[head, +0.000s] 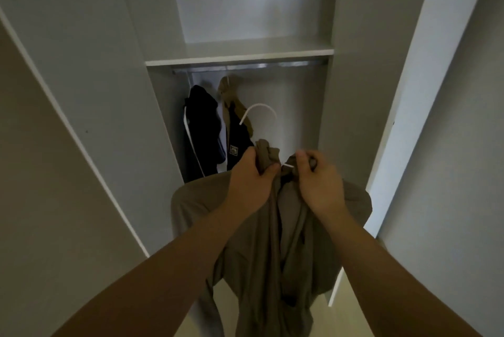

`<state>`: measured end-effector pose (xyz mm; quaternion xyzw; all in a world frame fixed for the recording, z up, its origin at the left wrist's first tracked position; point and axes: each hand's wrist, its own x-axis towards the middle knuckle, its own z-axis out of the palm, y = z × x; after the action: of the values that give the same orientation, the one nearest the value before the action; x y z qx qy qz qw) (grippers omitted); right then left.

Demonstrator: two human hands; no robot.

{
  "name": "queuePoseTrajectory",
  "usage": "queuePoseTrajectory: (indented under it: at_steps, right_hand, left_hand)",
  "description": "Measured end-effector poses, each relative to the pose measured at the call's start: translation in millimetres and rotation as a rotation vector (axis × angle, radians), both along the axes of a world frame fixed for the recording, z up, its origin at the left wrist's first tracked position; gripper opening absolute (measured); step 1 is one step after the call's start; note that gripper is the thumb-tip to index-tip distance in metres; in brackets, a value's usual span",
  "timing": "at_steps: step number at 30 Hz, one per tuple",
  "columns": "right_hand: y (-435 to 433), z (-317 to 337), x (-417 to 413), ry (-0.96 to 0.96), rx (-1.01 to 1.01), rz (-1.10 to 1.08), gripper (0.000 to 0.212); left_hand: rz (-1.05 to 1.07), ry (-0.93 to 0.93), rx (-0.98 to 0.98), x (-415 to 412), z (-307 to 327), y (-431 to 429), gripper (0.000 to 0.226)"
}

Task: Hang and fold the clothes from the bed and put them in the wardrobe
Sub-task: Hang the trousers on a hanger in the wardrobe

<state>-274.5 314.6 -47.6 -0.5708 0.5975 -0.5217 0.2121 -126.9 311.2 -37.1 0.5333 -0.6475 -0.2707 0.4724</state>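
Below the wardrobe rail (245, 66), the left grip (249, 177) and right grip (319, 180) are each clutching the collar of the brown shirt (267, 241) on its white hanger (257, 105); bunched unevenly, the shirt is probably risking slipping off one side during hooking.

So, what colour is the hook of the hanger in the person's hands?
White. The hanger hook shows clearest in the head view, above the brown garment.

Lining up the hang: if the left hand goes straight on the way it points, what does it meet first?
Probably the brown-and-dark garment hanging from the rail, directly beyond the left hand; depth is unclear.
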Motion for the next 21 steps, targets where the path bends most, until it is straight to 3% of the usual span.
queuePoseTrajectory:
  at_steps: [8, 13, 17, 21]
  right_hand:
    - [-125.5, -5.8, -43.1, -0.049, 0.092, -0.018, 0.009]
    - [-182.5, -9.9, -71.9, -0.055, 0.157, -0.069, 0.014]
    - [-223.5, -23.7, -77.4, 0.055, 0.206, -0.157, 0.008]
    - [-274.4, -36.1, -69.8, 0.127, 0.202, -0.308, 0.015]
  left_hand:
    - [-0.146, 0.135, 0.121, -49.6, 7.0, -140.7, 0.02]
    - [-0.248, 0.178, 0.202, -78.2, 5.3, -225.6, 0.011]
    - [-0.32, 0.309, 0.341, -94.0, 1.2, -287.3, 0.018]
    - [-0.453, 0.285, 0.419, -98.3, -10.0, -356.3, 0.013]
